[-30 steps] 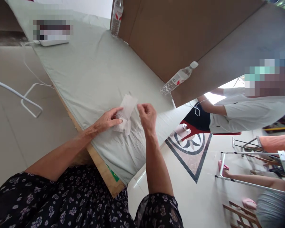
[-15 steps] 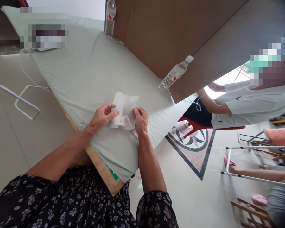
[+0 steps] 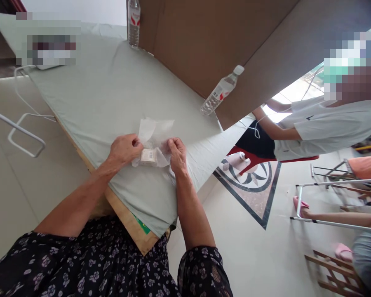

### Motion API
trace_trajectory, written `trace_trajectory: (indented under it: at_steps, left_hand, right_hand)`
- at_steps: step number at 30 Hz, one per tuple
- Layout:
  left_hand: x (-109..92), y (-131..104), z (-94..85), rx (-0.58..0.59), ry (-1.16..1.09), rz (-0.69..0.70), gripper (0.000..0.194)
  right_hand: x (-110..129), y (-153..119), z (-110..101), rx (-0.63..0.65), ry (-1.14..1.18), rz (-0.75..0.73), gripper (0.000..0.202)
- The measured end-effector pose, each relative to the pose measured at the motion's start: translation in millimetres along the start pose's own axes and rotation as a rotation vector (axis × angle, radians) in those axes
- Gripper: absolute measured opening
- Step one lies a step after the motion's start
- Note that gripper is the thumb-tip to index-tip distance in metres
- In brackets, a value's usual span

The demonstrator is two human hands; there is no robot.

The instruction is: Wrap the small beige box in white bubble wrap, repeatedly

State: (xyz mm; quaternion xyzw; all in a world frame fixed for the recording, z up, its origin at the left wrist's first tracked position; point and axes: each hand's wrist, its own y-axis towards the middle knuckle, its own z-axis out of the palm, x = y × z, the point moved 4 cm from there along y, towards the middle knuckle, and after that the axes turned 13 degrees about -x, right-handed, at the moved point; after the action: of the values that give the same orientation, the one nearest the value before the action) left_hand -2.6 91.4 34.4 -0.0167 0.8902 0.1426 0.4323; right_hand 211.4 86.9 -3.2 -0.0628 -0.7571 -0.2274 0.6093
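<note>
A thin, whitish, translucent wrapping sheet is spread near the close corner of the cloth-covered table. On its near part rests a small pale box with dark printing on it, too small to read. My left hand pinches the sheet's left edge, its fingers curled in. At the opposite edge, my right hand holds the sheet between thumb and fingers. The near part of the wrapping stands up crumpled around the box.
A water bottle leans by a large brown cardboard panel; another bottle stands at its far end. A pale green cloth covers the table. One person in a white shirt sits on the right. White metal tubing is at left.
My left fingers have closed on the sheet's left edge. The wrapping is more spread, and the small box shows more fully. The whole view has shifted slightly.
</note>
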Motion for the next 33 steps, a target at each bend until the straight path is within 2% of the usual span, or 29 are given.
trace_trajectory:
  at_steps: [3,6,9,12,15,18,21,23,25,27,29,33]
  left_hand:
    - [5.7,7.3,-12.5,-0.052,-0.061,-0.061,0.013]
    - [13.7,14.1,-23.1,-0.061,-0.109,-0.178,0.012]
    - [20.0,20.7,-25.5,-0.033,-0.028,-0.237,0.011]
    - [23.2,27.0,-22.1,-0.029,0.115,-0.185,0.009]
    - [24.6,28.4,-20.6,-0.076,0.169,-0.125,0.006]
    - [19.4,21.5,-27.1,-0.176,0.101,-0.053,0.021]
    - [4.2,10.3,-32.8,-0.184,0.038,0.12,0.028]
    - [-6.3,4.3,-31.6,-0.128,0.046,0.245,0.037]
    - [-11.5,1.2,-27.5,-0.067,0.084,0.301,0.054]
    - [-10.9,-0.1,-23.5,-0.008,0.113,0.282,0.071]
    - [-8.0,-2.3,-24.2,0.042,0.094,0.233,0.078]
    - [-4.0,-11.5,-42.4,0.167,-0.062,0.163,0.082]
  right_hand:
    - [-4.6,3.5,-3.9,-0.093,0.136,0.142,0.026]
    - [-6.1,8.3,-10.4,-0.196,0.117,0.13,0.022]
    - [-10.1,12.3,-14.5,-0.235,0.055,0.128,0.018]
    - [-14.8,15.2,-16.2,-0.239,-0.018,0.135,0.017]
    - [-11.2,16.5,-21.7,-0.3,-0.12,0.064,0.021]
    - [5.7,11.3,-30.7,-0.377,-0.19,-0.046,0.025]
    - [28.6,-1.4,-31.1,-0.263,-0.199,-0.136,0.028]
    - [39.9,-11.9,-25.3,-0.123,-0.217,-0.184,0.034]
    - [44.1,-20.8,-18.7,-0.019,-0.268,-0.207,0.043]
    - [42.9,-26.1,-14.7,0.037,-0.325,-0.196,0.048]
    - [42.4,-29.3,-15.5,0.067,-0.34,-0.18,0.041]
    - [55.3,-39.9,-29.4,0.172,-0.254,-0.205,0.026]
